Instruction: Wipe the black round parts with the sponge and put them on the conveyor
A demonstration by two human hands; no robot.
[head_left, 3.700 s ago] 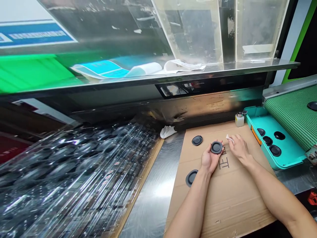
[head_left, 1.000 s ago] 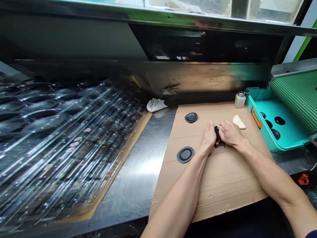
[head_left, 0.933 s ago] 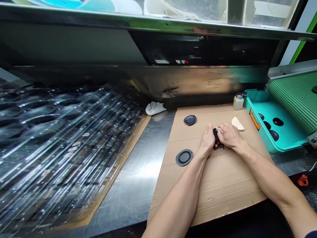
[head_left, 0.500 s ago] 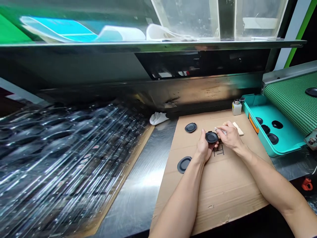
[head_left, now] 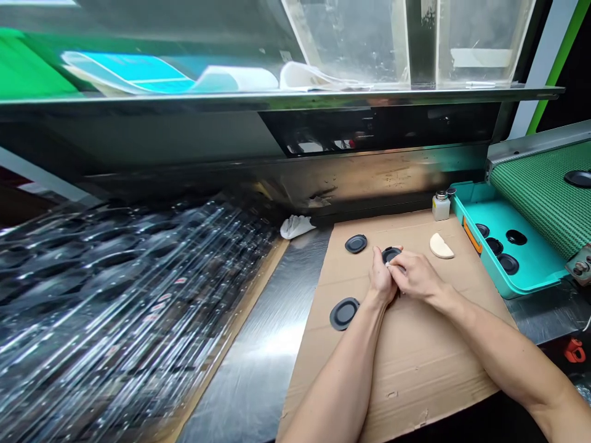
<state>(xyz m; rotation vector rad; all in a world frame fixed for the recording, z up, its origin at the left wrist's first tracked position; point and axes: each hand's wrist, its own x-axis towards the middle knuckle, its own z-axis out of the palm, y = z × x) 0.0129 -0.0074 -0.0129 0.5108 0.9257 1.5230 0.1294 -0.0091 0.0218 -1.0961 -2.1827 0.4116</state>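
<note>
A factory workstation, with green conveyor belt (head_left: 545, 191) and steel bench (head_left: 263, 344).

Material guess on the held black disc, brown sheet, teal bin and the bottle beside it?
Black disc: plastic or rubber, can't tell; dull sheen.
Brown sheet: corrugated cardboard; matte, parallel creases.
Teal bin: likely plastic; smooth, mild gloss.
Bottle: probably plastic, whitish and cloudy; cap looks like shiny metal.

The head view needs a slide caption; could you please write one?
Left hand holds a black part over cardboard, right hand on it, bin nearby.

Black disc (head_left: 391, 255) between both hands (head_left: 398, 274)
</note>
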